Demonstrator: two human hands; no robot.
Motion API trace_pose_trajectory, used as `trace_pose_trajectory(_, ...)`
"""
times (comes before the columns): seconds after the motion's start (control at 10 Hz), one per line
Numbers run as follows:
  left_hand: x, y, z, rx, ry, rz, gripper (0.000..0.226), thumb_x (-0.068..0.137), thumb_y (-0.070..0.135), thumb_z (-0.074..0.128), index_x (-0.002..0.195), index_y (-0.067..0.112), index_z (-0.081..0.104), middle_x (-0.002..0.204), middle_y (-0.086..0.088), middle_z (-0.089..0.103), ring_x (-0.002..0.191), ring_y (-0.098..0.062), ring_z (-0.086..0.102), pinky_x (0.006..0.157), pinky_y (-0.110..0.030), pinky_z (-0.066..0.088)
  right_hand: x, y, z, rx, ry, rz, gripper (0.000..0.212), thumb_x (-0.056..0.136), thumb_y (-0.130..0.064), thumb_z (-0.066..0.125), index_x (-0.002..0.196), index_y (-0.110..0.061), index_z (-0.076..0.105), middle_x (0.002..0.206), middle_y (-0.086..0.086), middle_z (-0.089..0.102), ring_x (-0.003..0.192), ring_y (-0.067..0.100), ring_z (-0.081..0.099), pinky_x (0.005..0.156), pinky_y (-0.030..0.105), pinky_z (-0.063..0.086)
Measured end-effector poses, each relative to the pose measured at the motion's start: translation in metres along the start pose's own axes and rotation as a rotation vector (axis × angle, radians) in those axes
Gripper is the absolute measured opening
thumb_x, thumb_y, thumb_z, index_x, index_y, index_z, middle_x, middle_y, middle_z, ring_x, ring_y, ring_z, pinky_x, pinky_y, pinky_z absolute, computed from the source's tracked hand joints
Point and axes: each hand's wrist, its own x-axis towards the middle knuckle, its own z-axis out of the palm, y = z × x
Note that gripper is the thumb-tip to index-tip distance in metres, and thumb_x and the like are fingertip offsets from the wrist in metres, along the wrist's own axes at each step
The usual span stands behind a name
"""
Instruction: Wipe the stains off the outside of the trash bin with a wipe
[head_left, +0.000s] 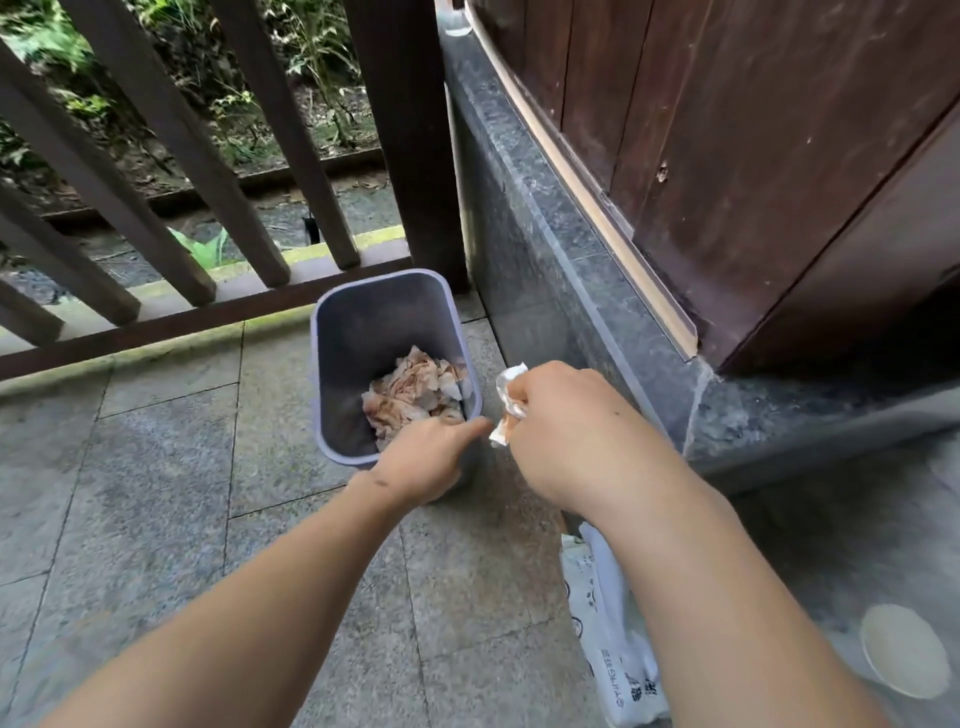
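The small grey-lilac plastic trash bin with rounded corners (363, 332) is set on the grey stone paving (156, 467), close to the dark wooden railing (182, 171) and the speckled stone plinth (530, 249). Its near rim is gripped by the left hand (426, 460), fingers curled over the edge, so the bin is steadied. A crumpled white wipe with an orange-brown smear (506, 402) is bunched in the closed right hand (566, 431), just beside the bin's near right corner; contact with the wall cannot be told.

The step in hand is judged to be wiping the outer right side. It is best done with the rim kept pinned, so the light bin is not pushed over the paving, and with a clean fold of the wipe turned outward, since the visible face is already soiled. Firm downward strokes should suit the smooth plastic wall.

Inside the bin, wadded tissues stained brownish-pink (415, 395) are piled. A white soft plastic wipes pack with printed lettering (613, 639) lies on the paving below the right forearm. The paving looks rough and matte, the plinth polished.
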Motion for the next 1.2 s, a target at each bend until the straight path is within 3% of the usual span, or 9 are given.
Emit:
trace_pose_trajectory(0.1,0.009,-0.004,0.010,0.054,0.011,-0.069,0.038,0.072,0.004,0.069,0.108,0.017,0.061,0.082,-0.015,0.072,0.067,-0.041,0.067,0.052,-0.036,0.035,0.002,0.000,0.005,-0.001,0.008,-0.023,0.038,0.093,-0.012,0.054,0.129,-0.023,0.059,0.121,0.010,0.057,0.081,0.025,0.048,0.068,0.030,0.040)
trace_pose_trajectory(0.3,-0.014,-0.018,-0.002,-0.162,0.072,-0.248,0.069,0.096,0.033,0.060,0.154,0.036,0.023,0.116,-0.014,0.072,0.101,-0.037,0.067,0.081,-0.048,0.056,0.014,0.002,0.016,0.055,0.014,0.002,0.038,0.093,-0.010,0.050,0.128,-0.021,0.059,0.116,0.014,0.055,0.071,0.025,0.050,0.067,0.031,0.042)
trace_pose_trajectory(0.4,-0.058,-0.042,-0.009,-0.123,0.236,-0.513,0.086,0.091,0.068,0.053,0.160,0.028,0.022,0.160,-0.013,0.041,0.148,-0.033,0.033,0.118,-0.052,0.032,0.021,0.003,0.027,0.093,0.058,-0.032,0.034,0.090,-0.001,0.045,0.111,-0.018,0.066,0.092,0.007,0.049,0.062,0.017,0.044,0.054,0.031,0.040)
trace_pose_trajectory(0.5,-0.080,-0.054,-0.015,-0.204,0.218,-0.743,0.116,0.073,0.091,0.039,0.163,0.022,0.010,0.171,-0.016,0.007,0.157,-0.030,0.001,0.126,-0.048,0.011,0.030,0.006,0.043,0.142,0.071,-0.015,0.039,0.089,-0.002,0.044,0.114,-0.023,0.066,0.092,0.005,0.046,0.066,0.020,0.044,0.059,0.032,0.042)
trace_pose_trajectory(0.6,-0.087,-0.065,-0.012,-0.301,0.160,-0.742,0.125,0.070,0.091,0.046,0.163,0.023,-0.004,0.172,-0.009,-0.013,0.157,-0.024,-0.010,0.126,-0.050,0.013,0.046,0.005,0.064,0.207,0.090,-0.028,0.046,0.088,-0.004,0.045,0.115,-0.035,0.066,0.104,0.007,0.062,0.074,0.022,0.053,0.060,0.029,0.042)
trace_pose_trajectory(0.7,-0.093,-0.070,0.005,-0.360,0.150,-0.704,0.116,0.080,0.088,0.044,0.162,0.023,-0.005,0.171,-0.001,-0.019,0.158,-0.021,-0.006,0.124,-0.051,0.020,0.068,-0.002,0.089,0.303,0.165,-0.083,0.044,0.091,-0.011,0.054,0.128,-0.035,0.062,0.124,-0.001,0.066,0.099,0.018,0.060,0.077,0.022,0.042)
trace_pose_trajectory(0.9,-0.088,-0.069,0.012,-0.299,0.201,-0.612,0.108,0.089,0.079,0.038,0.163,0.014,-0.005,0.170,-0.013,-0.016,0.157,-0.026,-0.013,0.125,-0.052,0.012,0.113,-0.045,0.141,0.273,0.220,-0.232,0.041,0.093,-0.015,0.059,0.134,-0.017,0.058,0.130,0.005,0.064,0.121,0.023,0.057,0.094,0.021,0.037)
trace_pose_trajectory(1.0,-0.081,-0.073,0.000,-0.174,0.103,-0.567,0.107,0.087,0.079,0.028,0.162,0.008,0.000,0.170,-0.013,-0.008,0.156,-0.027,-0.013,0.126,-0.052,0.008,0.150,-0.065,0.150,0.131,0.081,-0.248,0.057,0.093,-0.016,0.056,0.147,-0.021,0.040,0.140,0.010,0.054,0.128,0.031,0.049,0.104,0.040,0.042)
trace_pose_trajectory(1.2,-0.086,-0.063,-0.035,-0.061,-0.270,-0.554,0.073,0.102,0.064,0.023,0.163,0.031,0.001,0.171,-0.011,-0.015,0.155,-0.034,-0.018,0.124,-0.054,0.006,0.143,-0.062,0.145,-0.257,-0.202,-0.160,0.059,0.096,-0.026,0.047,0.152,-0.028,0.029,0.163,0.008,0.019,0.149,0.028,0.016,0.117,0.047,0.028)
